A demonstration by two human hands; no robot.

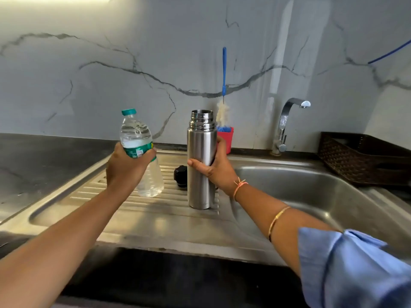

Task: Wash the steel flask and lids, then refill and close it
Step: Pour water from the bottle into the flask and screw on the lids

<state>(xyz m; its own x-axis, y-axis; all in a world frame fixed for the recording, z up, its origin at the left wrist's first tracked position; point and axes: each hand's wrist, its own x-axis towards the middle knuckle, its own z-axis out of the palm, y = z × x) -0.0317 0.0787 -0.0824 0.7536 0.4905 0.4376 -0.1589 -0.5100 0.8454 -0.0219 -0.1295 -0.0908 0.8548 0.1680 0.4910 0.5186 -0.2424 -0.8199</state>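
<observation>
The steel flask (201, 150) stands upright and uncapped on the ribbed drainboard (124, 203) of the sink. My right hand (213, 167) grips its body from the right side. My left hand (127, 167) holds a clear plastic water bottle (136, 134) with a green cap and green label, lifted above the drainboard left of the flask and tilted a little. The bottle's cap is on. A black lid (181, 176) lies on the drainboard just left of the flask, behind its base.
A red cup (226, 138) with a blue-handled bottle brush (224, 72) stands behind the flask against the marble wall. The sink basin (311, 185) lies to the right, with the tap (287, 123) behind it. A dark woven basket (364, 158) sits at the far right.
</observation>
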